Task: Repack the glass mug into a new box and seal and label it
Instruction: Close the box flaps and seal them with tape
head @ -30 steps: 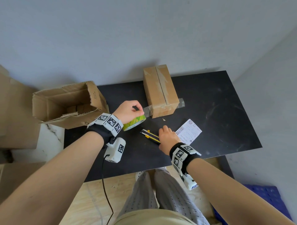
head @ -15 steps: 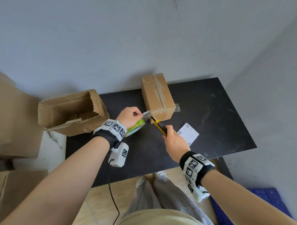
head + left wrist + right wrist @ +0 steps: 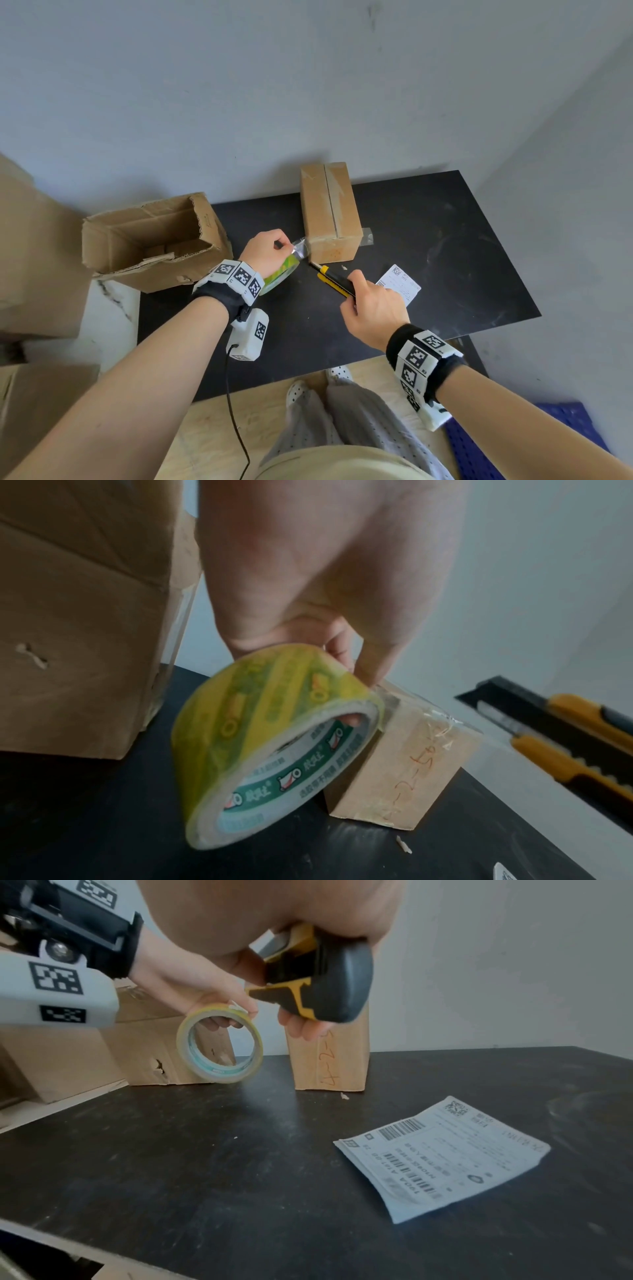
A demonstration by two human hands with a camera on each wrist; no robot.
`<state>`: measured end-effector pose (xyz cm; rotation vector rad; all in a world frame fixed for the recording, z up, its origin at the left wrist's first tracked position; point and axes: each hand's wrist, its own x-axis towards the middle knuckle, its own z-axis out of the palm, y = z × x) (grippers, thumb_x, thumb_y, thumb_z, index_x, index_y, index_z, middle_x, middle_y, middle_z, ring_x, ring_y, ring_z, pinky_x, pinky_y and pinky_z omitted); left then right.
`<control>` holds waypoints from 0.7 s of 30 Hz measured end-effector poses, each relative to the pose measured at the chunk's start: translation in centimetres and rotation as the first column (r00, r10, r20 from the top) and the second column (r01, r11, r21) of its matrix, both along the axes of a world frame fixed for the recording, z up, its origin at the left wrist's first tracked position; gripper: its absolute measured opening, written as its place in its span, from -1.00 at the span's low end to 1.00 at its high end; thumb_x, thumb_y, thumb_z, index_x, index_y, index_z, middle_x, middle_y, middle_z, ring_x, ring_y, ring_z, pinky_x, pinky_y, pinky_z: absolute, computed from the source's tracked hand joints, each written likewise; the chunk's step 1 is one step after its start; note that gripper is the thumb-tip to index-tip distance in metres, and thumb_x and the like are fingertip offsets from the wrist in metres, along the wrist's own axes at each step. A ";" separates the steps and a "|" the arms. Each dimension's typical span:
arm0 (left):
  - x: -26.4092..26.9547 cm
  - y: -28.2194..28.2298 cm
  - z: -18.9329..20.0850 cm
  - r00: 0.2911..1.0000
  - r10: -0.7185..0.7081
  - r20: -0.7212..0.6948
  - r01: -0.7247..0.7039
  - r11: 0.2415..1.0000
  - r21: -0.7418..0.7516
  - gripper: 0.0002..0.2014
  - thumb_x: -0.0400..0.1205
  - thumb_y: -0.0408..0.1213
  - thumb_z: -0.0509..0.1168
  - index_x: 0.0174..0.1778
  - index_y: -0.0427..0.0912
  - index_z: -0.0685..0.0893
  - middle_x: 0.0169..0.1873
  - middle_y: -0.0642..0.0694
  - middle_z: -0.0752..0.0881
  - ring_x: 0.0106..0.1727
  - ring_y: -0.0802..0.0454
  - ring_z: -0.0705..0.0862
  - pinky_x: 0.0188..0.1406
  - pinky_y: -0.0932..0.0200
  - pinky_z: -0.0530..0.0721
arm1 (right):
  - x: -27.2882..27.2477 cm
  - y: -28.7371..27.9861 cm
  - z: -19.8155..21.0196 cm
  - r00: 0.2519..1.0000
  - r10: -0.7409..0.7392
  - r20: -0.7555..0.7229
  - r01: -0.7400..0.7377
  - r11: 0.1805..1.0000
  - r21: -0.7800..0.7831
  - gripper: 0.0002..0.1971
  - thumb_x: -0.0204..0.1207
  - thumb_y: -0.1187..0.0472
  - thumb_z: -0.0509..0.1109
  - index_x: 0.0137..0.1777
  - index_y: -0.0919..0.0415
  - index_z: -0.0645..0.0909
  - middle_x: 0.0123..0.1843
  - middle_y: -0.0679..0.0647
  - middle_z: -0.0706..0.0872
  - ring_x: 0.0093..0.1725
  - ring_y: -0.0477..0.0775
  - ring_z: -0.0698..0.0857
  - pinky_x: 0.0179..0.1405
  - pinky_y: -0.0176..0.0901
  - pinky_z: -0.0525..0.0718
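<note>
A closed cardboard box (image 3: 330, 212) stands on the black table (image 3: 445, 246), taped along its top seam. My left hand (image 3: 269, 248) grips a yellow-green roll of clear tape (image 3: 281, 270) (image 3: 270, 748) (image 3: 219, 1045), and a strip of tape (image 3: 299, 248) stretches from it to the box's near left corner. My right hand (image 3: 371, 310) grips a yellow and black utility knife (image 3: 334, 279) (image 3: 311, 977) (image 3: 561, 739), its blade tip just below the stretched tape by the box corner. A white shipping label (image 3: 399, 284) (image 3: 441, 1156) lies flat to the right. The mug is not visible.
An open, torn cardboard box (image 3: 150, 240) sits at the table's left edge. Larger cartons (image 3: 30, 260) stand at the far left. A wall runs behind the table. A blue crate (image 3: 496, 445) is on the floor at the right. A small cardboard scrap (image 3: 344, 267) lies before the closed box.
My right hand picked the knife up off the table and brought its tip to the tape strip at the box corner. My left hand kept holding the roll with the tape taut.
</note>
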<state>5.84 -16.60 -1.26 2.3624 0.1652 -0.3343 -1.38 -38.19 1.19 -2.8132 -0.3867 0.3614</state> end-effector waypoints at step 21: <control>-0.1 -0.3 0.8 0.999 -0.041 -0.007 0.041 0.998 0.054 -0.86 0.66 -0.19 0.21 -0.05 -0.11 0.67 -0.03 -0.11 0.73 0.02 -0.06 0.67 0.00 0.13 0.57 | 1.2 4.3 -0.8 0.993 0.022 -0.115 -0.025 0.999 -0.025 -0.75 0.66 0.25 0.14 0.29 0.23 0.30 0.13 0.17 0.61 -0.02 0.30 0.70 -0.13 0.05 0.59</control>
